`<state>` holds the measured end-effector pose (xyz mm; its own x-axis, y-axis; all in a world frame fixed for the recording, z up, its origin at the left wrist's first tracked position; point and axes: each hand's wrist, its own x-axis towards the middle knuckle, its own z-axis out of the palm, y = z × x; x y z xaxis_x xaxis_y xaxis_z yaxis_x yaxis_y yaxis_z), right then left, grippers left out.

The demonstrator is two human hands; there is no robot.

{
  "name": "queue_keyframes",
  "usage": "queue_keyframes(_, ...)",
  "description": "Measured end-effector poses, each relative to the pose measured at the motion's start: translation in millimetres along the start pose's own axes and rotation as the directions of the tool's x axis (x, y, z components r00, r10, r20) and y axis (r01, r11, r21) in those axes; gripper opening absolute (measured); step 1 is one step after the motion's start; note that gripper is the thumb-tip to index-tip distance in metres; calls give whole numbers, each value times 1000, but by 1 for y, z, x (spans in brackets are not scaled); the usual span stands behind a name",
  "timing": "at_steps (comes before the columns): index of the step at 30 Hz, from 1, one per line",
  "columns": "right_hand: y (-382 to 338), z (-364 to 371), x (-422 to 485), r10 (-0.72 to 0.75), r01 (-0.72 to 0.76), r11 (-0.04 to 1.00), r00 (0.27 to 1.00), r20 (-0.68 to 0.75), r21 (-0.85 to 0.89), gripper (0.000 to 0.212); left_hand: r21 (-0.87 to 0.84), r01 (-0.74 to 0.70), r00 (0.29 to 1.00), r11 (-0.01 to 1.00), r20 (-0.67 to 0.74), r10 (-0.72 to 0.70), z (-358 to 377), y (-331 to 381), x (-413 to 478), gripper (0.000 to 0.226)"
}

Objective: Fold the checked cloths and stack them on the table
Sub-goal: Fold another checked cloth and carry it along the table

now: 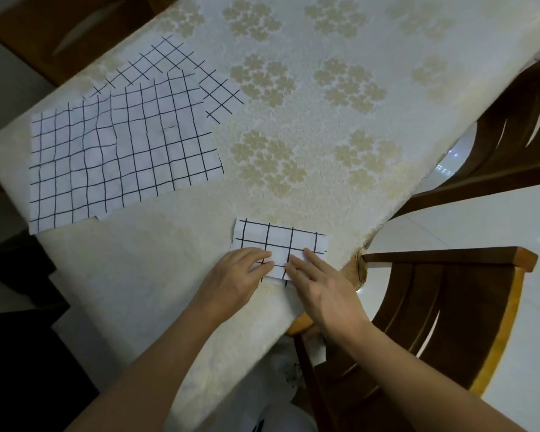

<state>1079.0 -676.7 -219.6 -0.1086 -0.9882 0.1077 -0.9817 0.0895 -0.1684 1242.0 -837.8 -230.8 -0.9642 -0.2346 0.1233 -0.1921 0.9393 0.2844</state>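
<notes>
A small folded cloth (281, 241) lay near the table's (309, 151) near edge, close to its right corner. Both hands rested on the cloth's near half. The left hand (240, 272) lay flat with straight fingers on the left part, gripping nothing. The right hand (318, 285) was also flat and open, its fingertips pressing the right part. The two hands sat just beside each other.

Well apart, on the left side of the table, two unfolded checked cloths lay spread out. The top cloth (122, 151) reached the table's left edge and partly covered the lower cloth (222, 92), which was turned at an angle.

A wooden chair (449, 307) stood just beside the table's right corner.
</notes>
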Motion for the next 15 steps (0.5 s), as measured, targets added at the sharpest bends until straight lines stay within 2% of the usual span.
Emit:
queue_keyframes(3,-3,4,-5,-17,17,1000,1000,1,26,35,3,26,1000,1000,13,-26,0,4,-4,32)
queue_keyframes(5,-4,5,-6,18,-23,993,999,44,116,42,-8,58,998,998,3,-58,-1,6,-3,31)
queue_keyframes(10,5,4,12,128,-110,981,986,-107,161,42,89,100,991,991,-94,-92,-1,9,23,36)
queue_keyframes(12,8,8,25,201,-193,969,979,-39,152,53,132,146,988,980,-63,-139,1,8,36,49)
queue_keyframes(15,7,24,38,232,-243,961,968,93,132,63,201,178,976,963,87,-199,11,3,46,59)
